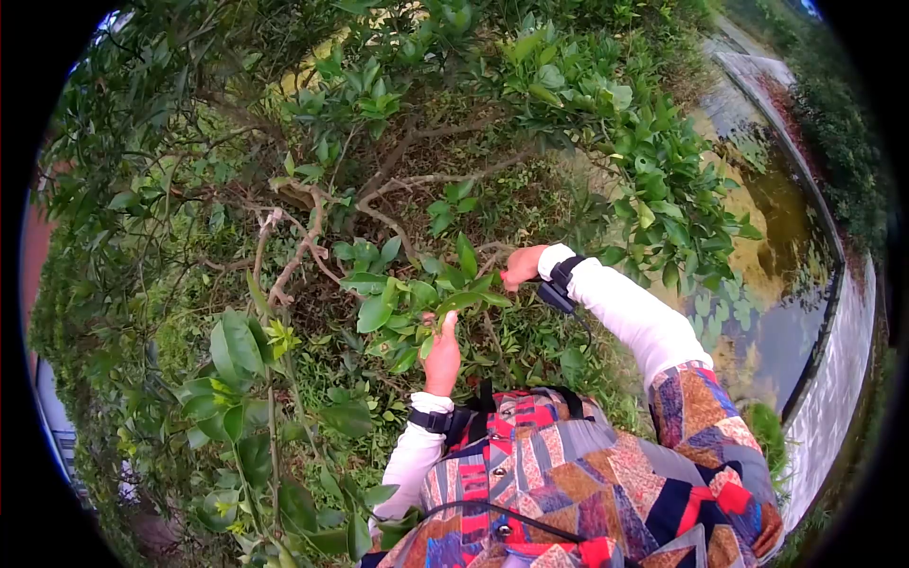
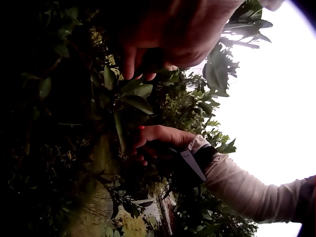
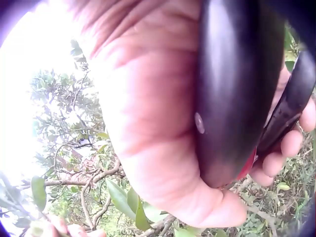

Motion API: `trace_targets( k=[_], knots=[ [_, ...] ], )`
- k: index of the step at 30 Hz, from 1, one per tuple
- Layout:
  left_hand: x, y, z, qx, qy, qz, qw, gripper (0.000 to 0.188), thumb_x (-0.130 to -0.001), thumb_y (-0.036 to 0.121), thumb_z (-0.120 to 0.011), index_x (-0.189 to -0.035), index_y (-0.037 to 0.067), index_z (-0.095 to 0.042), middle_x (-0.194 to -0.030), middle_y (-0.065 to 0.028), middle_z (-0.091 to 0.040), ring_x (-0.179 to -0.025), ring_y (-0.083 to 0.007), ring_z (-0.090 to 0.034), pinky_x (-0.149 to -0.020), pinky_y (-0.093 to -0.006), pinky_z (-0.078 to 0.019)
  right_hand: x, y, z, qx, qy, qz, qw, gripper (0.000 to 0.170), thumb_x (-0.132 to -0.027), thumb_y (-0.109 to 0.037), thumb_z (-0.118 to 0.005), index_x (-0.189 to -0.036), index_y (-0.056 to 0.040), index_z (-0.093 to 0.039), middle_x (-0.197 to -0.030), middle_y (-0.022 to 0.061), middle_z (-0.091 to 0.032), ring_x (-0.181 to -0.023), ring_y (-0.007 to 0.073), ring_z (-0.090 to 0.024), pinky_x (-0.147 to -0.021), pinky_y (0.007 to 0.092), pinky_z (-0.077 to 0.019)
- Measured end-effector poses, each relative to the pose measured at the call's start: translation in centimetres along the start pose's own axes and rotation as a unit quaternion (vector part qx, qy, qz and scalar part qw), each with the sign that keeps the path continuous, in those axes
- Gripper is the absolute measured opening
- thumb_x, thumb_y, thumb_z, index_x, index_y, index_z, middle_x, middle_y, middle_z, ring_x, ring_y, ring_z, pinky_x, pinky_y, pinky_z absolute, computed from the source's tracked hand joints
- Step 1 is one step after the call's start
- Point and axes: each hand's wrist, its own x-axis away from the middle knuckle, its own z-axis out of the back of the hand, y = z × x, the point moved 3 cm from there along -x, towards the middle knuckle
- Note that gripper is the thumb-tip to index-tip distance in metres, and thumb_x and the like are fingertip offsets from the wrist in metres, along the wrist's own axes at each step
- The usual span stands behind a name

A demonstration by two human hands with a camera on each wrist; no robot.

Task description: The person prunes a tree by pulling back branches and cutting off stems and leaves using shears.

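From where I stand, the biggest thing is the tree (image 1: 308,251), its bare, knobbly grey-brown branches forking behind and to the left of the leafy sprig (image 1: 454,295) being worked on. Off to the right of that sprig lies a stretch of water (image 1: 757,355), murky and patched with ochre, edged by a rough, pale border (image 1: 838,379) that looks like concrete. On the near side of the sprig is the person's patchwork garment (image 1: 559,464), angular patches of red, blue, brown and grey cloth with round fasteners down the front, a thin black cord (image 1: 511,514) crossing it. White, softly creased sleeves (image 1: 630,317) reach toward the sprig from both sides. The sprig itself sits between the two hands, its leaves smooth, oval and pointed. Just below it, the left hand (image 1: 442,358) has its grip on the sprig, thumb up against the leaves; just right of it, the right hand (image 1: 522,267) has its grip wrapped about a two-handled tool (image 3: 237,98), glossy black and curved. A dark boxy unit (image 1: 556,296) hangs at the right wrist, any lettering too small to read. Between the handles shows a red piece (image 3: 247,165), and one handle bears a tiny pale oval spot (image 3: 199,123), too blurred to decipher.
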Motion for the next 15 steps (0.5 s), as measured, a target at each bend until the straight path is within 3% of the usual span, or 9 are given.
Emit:
trace_targets(
  k=[4, 6, 9, 11, 15],
  knots=[
    [-0.1, -0.2, 0.0, 0.013, -0.019, -0.006, 1.0, 0.038, -0.104, 0.034, -0.053, -0.121, 0.003, -0.067, -0.116, -0.0076, -0.072, -0.107, -0.0159, -0.066, -0.095, -0.0279, -0.0464, 0.4, 0.7, -1.6, 0.021, 0.006, -0.02, 1.0, 0.051, -0.073, -0.038, -0.066, -0.101, 0.0043, -0.073, -0.105, 0.0236, -0.07, -0.1, 0.0381, -0.066, -0.086, 0.0434, -0.0502],
    [-0.4, -0.1, 0.0, -0.063, -0.024, -0.045, 0.997, 0.038, -0.104, 0.035, -0.053, -0.121, 0.004, -0.068, -0.114, -0.0083, -0.073, -0.107, -0.0172, -0.067, -0.095, -0.0276, -0.0467, 0.9, 1.0, -2.0, 0.025, 0.019, -0.025, 0.999, 0.051, -0.073, -0.038, -0.066, -0.101, 0.0043, -0.073, -0.105, 0.0238, -0.07, -0.1, 0.0384, -0.067, -0.086, 0.044, -0.0505],
    [-0.9, -0.1, 0.1, -0.083, -0.032, -0.015, 0.996, 0.037, -0.103, 0.035, -0.053, -0.121, 0.006, -0.069, -0.109, -0.0078, -0.074, -0.106, -0.0175, -0.068, -0.094, -0.0275, -0.0471, 0.9, 1.2, -3.2, 0.014, 0.037, -0.029, 0.999, 0.051, -0.073, -0.037, -0.065, -0.101, 0.0051, -0.072, -0.105, 0.024, -0.07, -0.099, 0.0387, -0.067, -0.085, 0.0453, -0.0509],
    [-1.3, 0.4, 0.3, -0.069, -0.008, -0.058, 0.996, 0.036, -0.103, 0.034, -0.053, -0.118, 0.006, -0.07, -0.106, -0.0074, -0.075, -0.102, -0.0163, -0.069, -0.092, -0.0282, -0.0483, 0.5, 1.4, -3.6, -0.005, 0.058, -0.03, 0.998, 0.051, -0.073, -0.037, -0.065, -0.1, 0.0054, -0.072, -0.104, 0.0244, -0.07, -0.098, 0.0389, -0.067, -0.085, 0.0451, -0.0511],
    [-1.6, 1.9, 0.0, 0.051, -0.009, -0.026, 0.998, 0.033, -0.103, 0.029, -0.054, -0.114, 0.003, -0.07, -0.107, -0.0054, -0.074, -0.096, -0.0149, -0.07, -0.088, -0.0289, -0.0505, 0.9, 1.3, -3.5, -0.03, 0.048, -0.034, 0.998, 0.05, -0.072, -0.037, -0.066, -0.097, 0.0062, -0.071, -0.098, 0.025, -0.071, -0.092, 0.0389, -0.068, -0.08, 0.0452, -0.0505]
  ],
)
